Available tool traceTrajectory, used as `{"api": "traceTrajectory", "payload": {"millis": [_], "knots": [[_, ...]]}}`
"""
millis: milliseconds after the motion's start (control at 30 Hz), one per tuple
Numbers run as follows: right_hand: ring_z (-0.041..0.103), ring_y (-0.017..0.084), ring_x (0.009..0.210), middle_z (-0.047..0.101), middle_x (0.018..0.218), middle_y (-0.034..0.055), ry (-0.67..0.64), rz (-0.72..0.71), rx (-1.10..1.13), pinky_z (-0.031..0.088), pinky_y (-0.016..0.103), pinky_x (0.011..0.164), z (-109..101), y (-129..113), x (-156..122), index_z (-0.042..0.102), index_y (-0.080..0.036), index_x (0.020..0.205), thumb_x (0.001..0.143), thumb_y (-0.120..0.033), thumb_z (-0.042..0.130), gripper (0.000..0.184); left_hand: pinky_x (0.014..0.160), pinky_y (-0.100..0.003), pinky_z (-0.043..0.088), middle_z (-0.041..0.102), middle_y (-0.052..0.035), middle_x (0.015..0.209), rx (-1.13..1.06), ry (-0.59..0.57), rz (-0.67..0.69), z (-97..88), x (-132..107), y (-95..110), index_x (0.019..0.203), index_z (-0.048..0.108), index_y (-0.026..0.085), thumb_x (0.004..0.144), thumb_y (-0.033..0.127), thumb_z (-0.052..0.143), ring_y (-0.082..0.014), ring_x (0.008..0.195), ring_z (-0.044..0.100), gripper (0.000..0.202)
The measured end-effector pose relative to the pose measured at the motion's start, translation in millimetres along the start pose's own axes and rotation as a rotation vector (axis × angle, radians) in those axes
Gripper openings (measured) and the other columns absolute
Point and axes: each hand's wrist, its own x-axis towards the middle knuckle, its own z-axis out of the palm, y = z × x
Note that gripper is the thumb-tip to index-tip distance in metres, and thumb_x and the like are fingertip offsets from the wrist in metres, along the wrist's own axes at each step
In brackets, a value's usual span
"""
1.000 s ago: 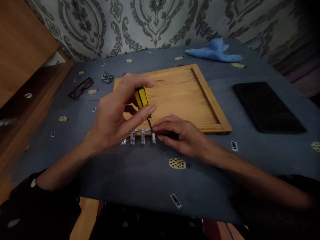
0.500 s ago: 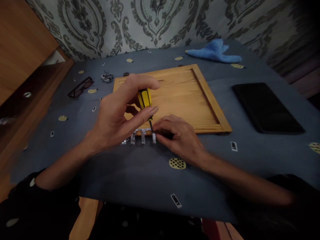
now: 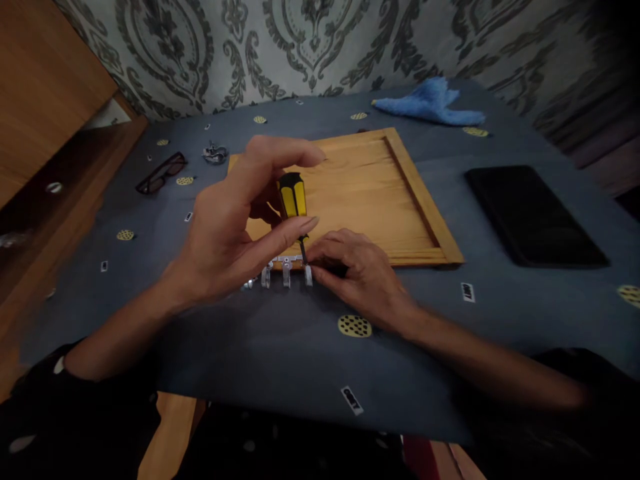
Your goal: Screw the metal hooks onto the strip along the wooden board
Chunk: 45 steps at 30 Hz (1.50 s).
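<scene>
My left hand (image 3: 225,220) is around a yellow and black screwdriver (image 3: 293,197). Its thumb presses on the handle and its index finger is raised off the top; the other fingers are mostly hidden behind. The blade points down at the right end of a metal hook rail (image 3: 287,263) on the near edge of a framed wooden board (image 3: 365,193). Several silver hooks hang from the rail over that edge. My right hand (image 3: 360,273) lies on the board's near edge, thumb and fingers closed at the screwdriver's tip; what they pinch is hidden.
Left of the board are dark-framed glasses (image 3: 161,173) and a small metal piece (image 3: 215,153). A blue cloth (image 3: 429,103) lies at the back right, and a black tablet (image 3: 535,217) at the right. A patterned grey cloth (image 3: 280,360) covers the table.
My left index finger has lifted slightly, showing the top of the screwdriver handle, which has turned a little. My right hand and the board have stayed in place.
</scene>
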Motion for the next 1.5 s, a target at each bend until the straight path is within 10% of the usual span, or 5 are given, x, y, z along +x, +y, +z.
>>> {"api": "traceTrajectory", "payload": {"millis": [1500], "knots": [[0.063,0.02,0.084,0.071,0.084,0.0008,-0.019,0.041,0.034,0.043,0.035,0.078,-1.1,0.0,2.0,0.068,-0.023,0.084,0.082,-0.012,0.066,0.011,0.07,-0.035,0.06,0.068,-0.0003,0.113,0.033,-0.024,-0.006,-6.7,2.4,8.8,0.112,0.062,0.035,0.091,0.03,0.07,-0.0186,0.093,0.067,0.023]]}}
